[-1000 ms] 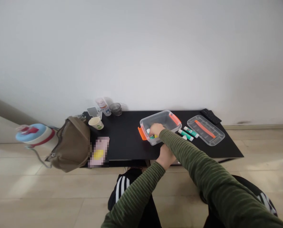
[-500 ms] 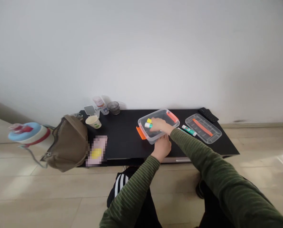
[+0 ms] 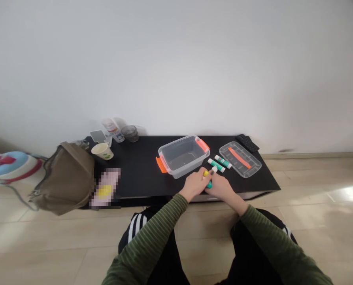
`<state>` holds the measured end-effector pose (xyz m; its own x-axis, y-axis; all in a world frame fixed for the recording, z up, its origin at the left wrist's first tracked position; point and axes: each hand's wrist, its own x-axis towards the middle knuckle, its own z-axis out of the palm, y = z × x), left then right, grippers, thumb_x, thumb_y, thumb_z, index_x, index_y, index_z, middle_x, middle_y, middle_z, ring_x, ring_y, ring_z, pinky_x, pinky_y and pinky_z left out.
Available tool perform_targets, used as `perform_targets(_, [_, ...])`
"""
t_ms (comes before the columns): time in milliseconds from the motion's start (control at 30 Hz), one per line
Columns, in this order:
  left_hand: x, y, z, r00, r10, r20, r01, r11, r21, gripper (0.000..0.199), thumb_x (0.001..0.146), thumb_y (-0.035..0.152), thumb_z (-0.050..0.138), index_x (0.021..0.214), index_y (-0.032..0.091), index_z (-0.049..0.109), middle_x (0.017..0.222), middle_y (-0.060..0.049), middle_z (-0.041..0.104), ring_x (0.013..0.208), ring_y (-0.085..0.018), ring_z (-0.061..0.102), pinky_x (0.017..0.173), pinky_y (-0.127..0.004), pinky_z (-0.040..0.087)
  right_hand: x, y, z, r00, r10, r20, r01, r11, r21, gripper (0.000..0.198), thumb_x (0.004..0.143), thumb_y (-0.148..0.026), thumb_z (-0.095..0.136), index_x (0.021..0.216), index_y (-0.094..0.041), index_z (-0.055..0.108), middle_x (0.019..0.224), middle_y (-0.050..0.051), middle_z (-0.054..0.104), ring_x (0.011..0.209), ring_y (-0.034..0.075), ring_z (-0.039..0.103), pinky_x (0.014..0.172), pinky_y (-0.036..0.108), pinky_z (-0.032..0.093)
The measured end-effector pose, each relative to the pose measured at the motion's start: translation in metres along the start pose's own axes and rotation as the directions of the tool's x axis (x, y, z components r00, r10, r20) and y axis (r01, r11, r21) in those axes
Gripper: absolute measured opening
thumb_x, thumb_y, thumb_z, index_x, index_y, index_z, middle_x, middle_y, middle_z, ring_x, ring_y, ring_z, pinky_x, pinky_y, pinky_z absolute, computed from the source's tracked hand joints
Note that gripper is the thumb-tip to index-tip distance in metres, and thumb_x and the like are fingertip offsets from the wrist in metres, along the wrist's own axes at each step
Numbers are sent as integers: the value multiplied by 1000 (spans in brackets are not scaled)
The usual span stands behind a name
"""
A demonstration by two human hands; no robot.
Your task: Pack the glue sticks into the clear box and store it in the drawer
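My left hand [image 3: 194, 184] and my right hand [image 3: 222, 187] meet at the table's front part, fingers closed around small glue sticks. A yellow end [image 3: 205, 173], a whitish tip [image 3: 214, 169] and a green end [image 3: 209, 184] stick out between them. Which piece each hand grips is partly hidden by the fingers. Just behind the hands, two green-and-white glue sticks [image 3: 216, 165] lie side by side on the black table [image 3: 140, 174]. A clear plastic box [image 3: 184, 155] with orange latches stands open to the left. Its clear lid [image 3: 240, 159] with an orange handle lies on the right.
A black remote or keypad [image 3: 247, 143] lies behind the lid. On the left are a paper cup [image 3: 102, 151], a dark glass bowl [image 3: 130, 133], a spray bottle [image 3: 113, 130], a blurred pink packet [image 3: 105, 188] and a brown bag [image 3: 65, 178]. A wall rises behind.
My right hand has come out of the box with the glue sticks and joined my left hand in front of the table's two sticks. The view has shifted right.
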<state>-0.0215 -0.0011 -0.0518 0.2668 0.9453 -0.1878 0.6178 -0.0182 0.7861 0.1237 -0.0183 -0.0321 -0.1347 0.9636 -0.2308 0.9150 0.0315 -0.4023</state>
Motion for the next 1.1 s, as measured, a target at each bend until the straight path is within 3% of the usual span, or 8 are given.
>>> perform_targets(67, [-4,6,5,999,36,-35,-26,967,253,44,99,59,33,105,24,58,86,-8,72,86,-27,70,78,-34,48,0,5,7,999,-5,38,7,998,-57,59,79,-39,72,130,-21,49,112,11,70,95,26,71,72,29,46])
perform_targets(133, [-4,11,8,999,6,-53,13,935,354,40,102,52,28,107,24,57,92,-10,73,92,-29,71,81,-37,48,2,8,9,999,-18,35,22,992,-127,54,81,-40,69,127,-19,50,115,13,69,100,28,70,72,29,46])
perform_targets(300, [7,20,13,992,-69,-110,100,945,311,41,104,48,24,108,23,56,98,-11,74,94,-29,71,79,-35,46,5,13,4,987,-106,-118,63,945,-322,30,91,-34,57,116,-19,53,119,17,67,108,28,65,76,30,46])
perform_targets(567, [15,32,25,980,-148,-129,165,978,129,47,105,51,18,100,25,57,97,-6,73,91,-24,69,70,-29,44,3,27,-13,974,-152,-166,81,925,-371,27,88,-31,57,111,-18,57,113,15,68,103,28,64,78,32,45])
perform_targets(667, [13,37,24,977,-82,-198,129,963,236,45,104,51,20,107,25,57,92,-7,73,88,-26,69,74,-32,44,4,28,-18,969,-162,-184,88,930,-358,28,88,-28,56,113,-17,58,115,16,68,105,29,64,80,32,45])
perform_targets(767, [10,39,21,978,-36,-207,107,932,346,42,104,51,26,111,23,57,89,-8,73,87,-28,70,78,-35,45,5,29,-26,986,-133,-98,97,948,-303,38,85,-34,62,120,-20,56,118,14,69,104,28,65,78,32,46])
perform_targets(900, [14,33,26,983,-99,-154,125,978,170,42,104,50,25,98,25,58,89,-5,72,86,-24,68,73,-31,44,8,32,-37,993,-110,40,117,946,-301,44,79,-38,67,120,-24,55,116,10,70,98,28,67,76,33,48])
perform_targets(1100, [28,19,41,975,-150,-166,134,986,-102,45,104,49,24,87,23,56,89,-2,71,84,-18,64,72,-27,45,10,34,-32,986,-162,-41,137,923,-361,35,86,-29,59,119,-20,58,117,15,69,105,29,65,82,35,48])
